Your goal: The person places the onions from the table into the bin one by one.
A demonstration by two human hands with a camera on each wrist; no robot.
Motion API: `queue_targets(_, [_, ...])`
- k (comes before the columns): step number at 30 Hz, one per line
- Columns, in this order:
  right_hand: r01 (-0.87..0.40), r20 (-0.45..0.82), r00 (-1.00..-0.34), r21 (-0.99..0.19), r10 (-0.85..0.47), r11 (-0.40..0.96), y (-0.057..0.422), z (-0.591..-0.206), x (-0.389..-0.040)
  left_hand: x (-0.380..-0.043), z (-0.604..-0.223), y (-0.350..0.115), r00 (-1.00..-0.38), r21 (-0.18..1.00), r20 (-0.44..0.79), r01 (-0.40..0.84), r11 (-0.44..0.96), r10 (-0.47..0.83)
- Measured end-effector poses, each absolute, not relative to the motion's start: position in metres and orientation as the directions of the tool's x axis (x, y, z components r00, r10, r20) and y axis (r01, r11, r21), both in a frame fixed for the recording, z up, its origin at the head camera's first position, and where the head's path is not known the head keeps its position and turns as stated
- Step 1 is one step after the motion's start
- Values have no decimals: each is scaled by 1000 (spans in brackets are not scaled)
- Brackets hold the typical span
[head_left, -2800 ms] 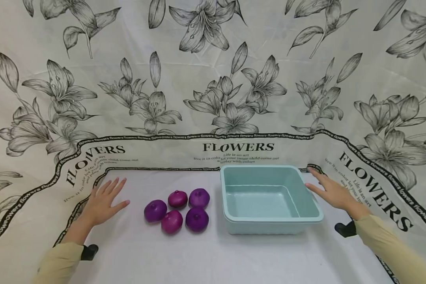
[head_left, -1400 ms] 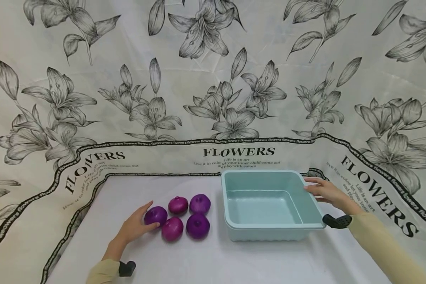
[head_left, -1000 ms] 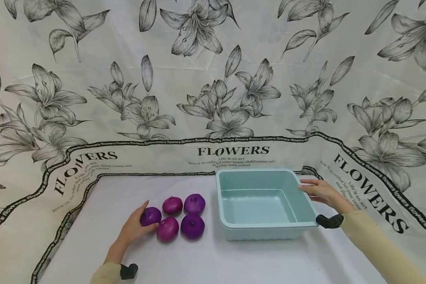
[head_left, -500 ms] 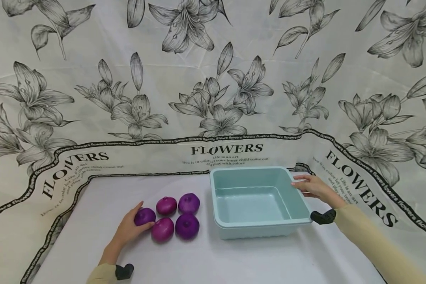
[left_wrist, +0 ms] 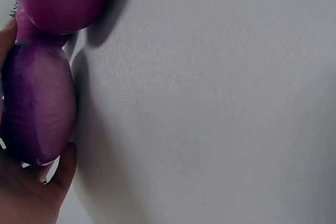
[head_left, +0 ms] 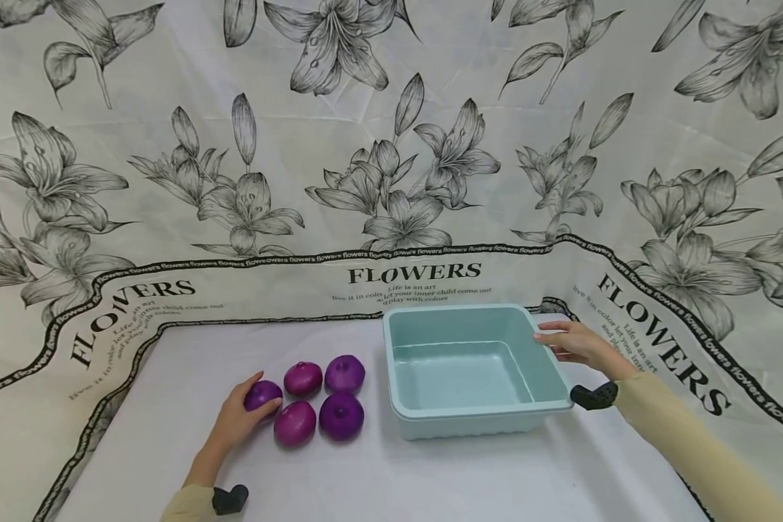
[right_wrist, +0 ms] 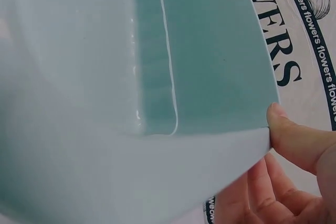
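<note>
My left hand [head_left: 235, 419] curls round a purple onion [head_left: 263, 395], the leftmost of a small group on the white cloth. In the left wrist view, thumb and fingers lie on opposite sides of this onion [left_wrist: 39, 103]; whether it is clear of the cloth I cannot tell. Beside it are two magenta onions, one behind [head_left: 303, 378] and one in front [head_left: 296, 424]. To their right are two more purple onions [head_left: 344, 373]. My right hand [head_left: 577, 342] grips the right rim of a pale blue-green plastic basin [head_left: 476, 413], thumb [right_wrist: 299, 137] at the rim, fingers underneath. The basin holds nothing.
A white tablecloth [head_left: 300, 482] covers the table. A flower-printed cloth [head_left: 359, 181] hangs behind and along both sides, with a black lettered border. Black camera mounts [head_left: 230, 499] sit at both wrists.
My left hand has come in from the left and taken hold of the leftmost onion. My right hand has closed on the basin's rim. The head view has turned slightly right.
</note>
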State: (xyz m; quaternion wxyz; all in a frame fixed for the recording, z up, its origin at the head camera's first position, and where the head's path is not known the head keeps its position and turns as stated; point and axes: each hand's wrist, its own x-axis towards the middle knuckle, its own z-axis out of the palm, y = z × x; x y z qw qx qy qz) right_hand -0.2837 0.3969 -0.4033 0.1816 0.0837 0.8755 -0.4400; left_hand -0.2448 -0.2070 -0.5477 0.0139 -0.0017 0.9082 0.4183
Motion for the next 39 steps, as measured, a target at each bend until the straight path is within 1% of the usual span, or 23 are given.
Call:
queue_targets(8, [289,-384,-923,-750,-35,595,400,-409,-285,-243,-553,-207,-1000,764,-15,0,645,19])
queue_targets(16, [320,-404,-914,-748,-16,581,398,-408,-285,-246,-556,-204,-999,758,-6,-31,652,-40])
queue_targets(24, [305,-391,-920,-759,-28,575,397,-410,-284,-247,-555,-197,-993,768,-11,-82,635,-114])
queue_targets(29, [318,-398,-917,-770,-27,553,398,-413,-282,-244,-555,-196,-991,751,8,-83,655,-135])
queue_targets(39, [299,-386,-922,-743,-19,599,402,-418,-283,-243,-556,-191,-988,755,8,-93,650,-152])
